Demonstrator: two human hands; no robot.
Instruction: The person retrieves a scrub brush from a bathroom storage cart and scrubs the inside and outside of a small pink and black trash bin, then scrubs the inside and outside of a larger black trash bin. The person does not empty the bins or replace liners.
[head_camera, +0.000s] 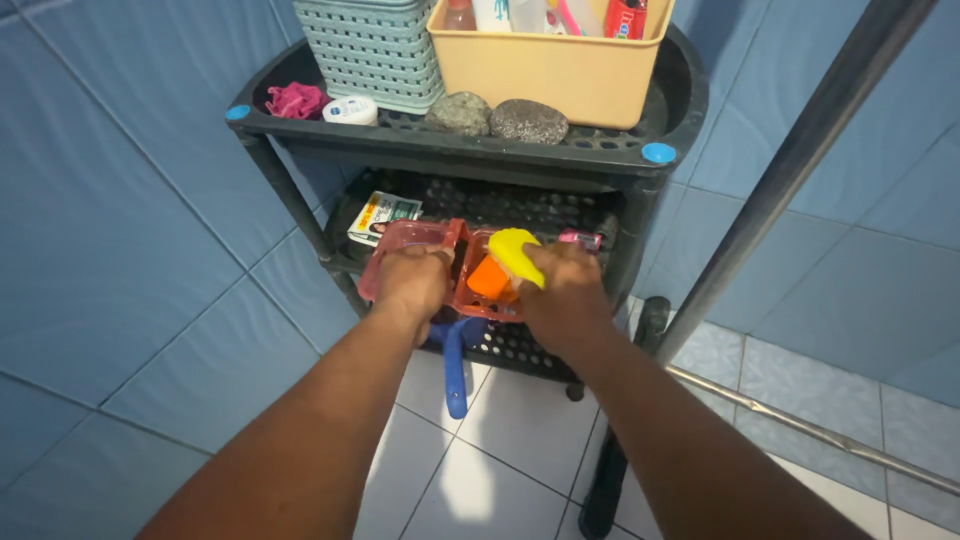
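Observation:
My left hand (412, 282) grips the near edge of a clear pink soap dish (418, 236) held over the middle shelf of a black plastic rack (660, 110). Its hinged second half sits to the right with an orange soap bar (490, 279) inside. My right hand (562, 293) presses a yellow sponge (514, 252) against the orange soap and the dish.
On the top shelf stand a teal woven basket (372, 45), a beige tub (548, 70) of toiletries, two grey stones (497, 117), a pink scrunchie (296, 100) and a small white jar (351, 110). A blue-handled brush (454, 368) hangs from the lower shelf. A metal pole (790, 170) slants on the right.

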